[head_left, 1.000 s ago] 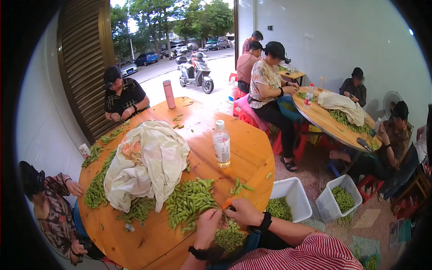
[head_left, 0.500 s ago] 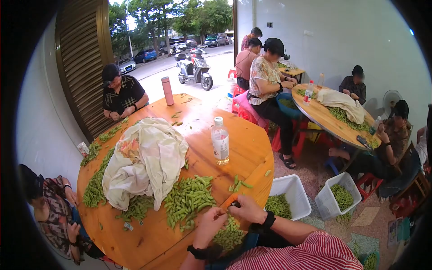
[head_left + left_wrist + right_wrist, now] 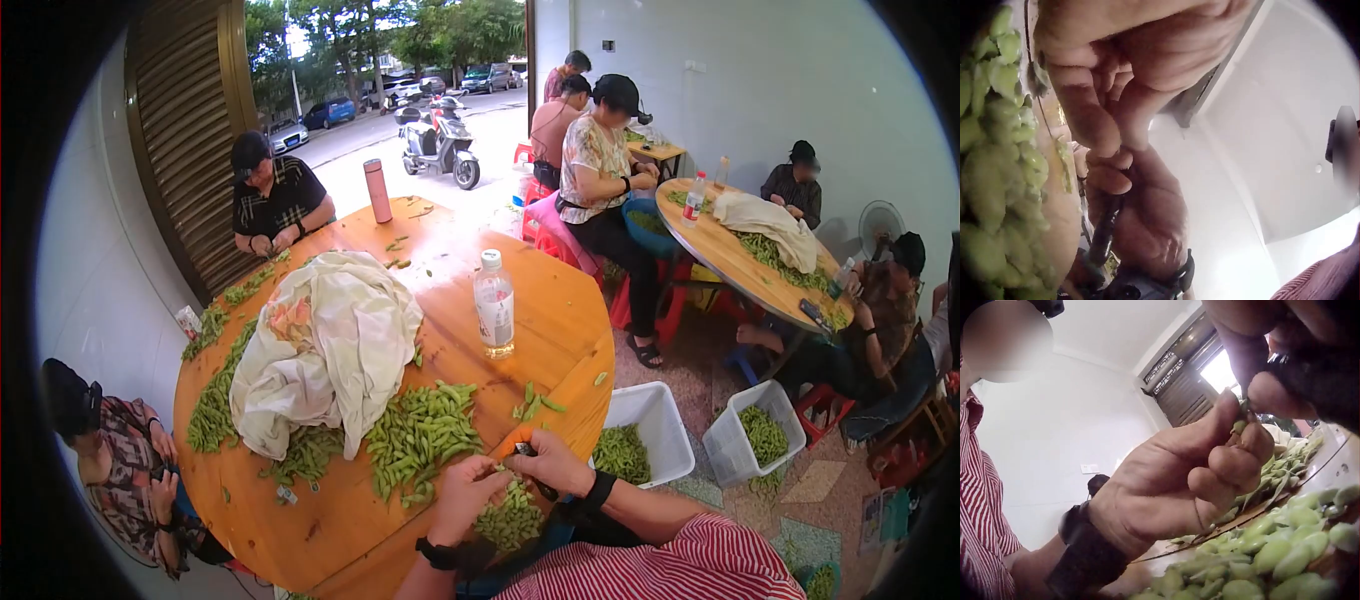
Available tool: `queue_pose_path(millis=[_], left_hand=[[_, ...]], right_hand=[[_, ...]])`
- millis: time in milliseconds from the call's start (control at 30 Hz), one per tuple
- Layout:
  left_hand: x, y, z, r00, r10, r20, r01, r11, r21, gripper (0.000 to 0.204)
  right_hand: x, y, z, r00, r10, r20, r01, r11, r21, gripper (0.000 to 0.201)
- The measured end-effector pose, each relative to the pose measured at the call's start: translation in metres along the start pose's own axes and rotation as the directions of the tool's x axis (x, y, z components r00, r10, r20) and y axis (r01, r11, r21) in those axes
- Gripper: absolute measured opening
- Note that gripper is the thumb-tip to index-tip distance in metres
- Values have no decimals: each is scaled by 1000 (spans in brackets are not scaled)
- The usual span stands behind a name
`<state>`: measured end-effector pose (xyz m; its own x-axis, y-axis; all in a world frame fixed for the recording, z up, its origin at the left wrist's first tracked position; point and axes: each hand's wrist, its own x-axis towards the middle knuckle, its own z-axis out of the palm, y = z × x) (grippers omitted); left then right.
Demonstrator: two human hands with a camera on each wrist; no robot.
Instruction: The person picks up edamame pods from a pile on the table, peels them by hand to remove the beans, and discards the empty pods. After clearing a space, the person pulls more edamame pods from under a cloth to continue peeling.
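Observation:
My left hand point(image 3: 468, 497) pinches a small green bean pod point(image 3: 1239, 427) between thumb and fingers. Close against it, my right hand point(image 3: 553, 467) grips a small tool with an orange and black handle point(image 3: 1107, 231); its working end is hidden by the fingers. Both hands meet at the near table edge, above a heap of plump green pods point(image 3: 508, 522). Beyond my left hand, a larger pile of edamame pods point(image 3: 422, 440) lies on the round wooden table point(image 3: 550, 300).
A crumpled white cloth point(image 3: 330, 345) covers more pods, with a plastic bottle point(image 3: 494, 310) and a pink flask point(image 3: 377, 190) behind. White bins point(image 3: 660, 440) of pods stand on the floor at right. People sit around this table and a second one point(image 3: 700, 230).
My hands stay close together at the table edge, shifting slightly around the pod. The person at the left has drawn the hands in towards the body. The view tilts a little.

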<state>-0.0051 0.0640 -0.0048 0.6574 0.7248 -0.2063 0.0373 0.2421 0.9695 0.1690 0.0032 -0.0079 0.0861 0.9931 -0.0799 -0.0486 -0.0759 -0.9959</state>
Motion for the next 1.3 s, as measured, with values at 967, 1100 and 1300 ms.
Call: queue_pose_path(millis=[967, 1100, 1300], left_hand=[[13, -12, -14, 996, -24, 86, 58, 907, -417, 22], [15, -18, -15, 991, 2, 130, 60, 880, -472, 22], [12, -16, -11, 998, -4, 60, 22, 949, -315, 16]], right_hand=[[17, -26, -45, 907, -411, -96, 178, 579, -795, 14], [7, -16, -12, 991, -137, 3, 129, 923, -362, 18], [8, -5, -3, 989, -151, -6, 139, 928, -346, 19]])
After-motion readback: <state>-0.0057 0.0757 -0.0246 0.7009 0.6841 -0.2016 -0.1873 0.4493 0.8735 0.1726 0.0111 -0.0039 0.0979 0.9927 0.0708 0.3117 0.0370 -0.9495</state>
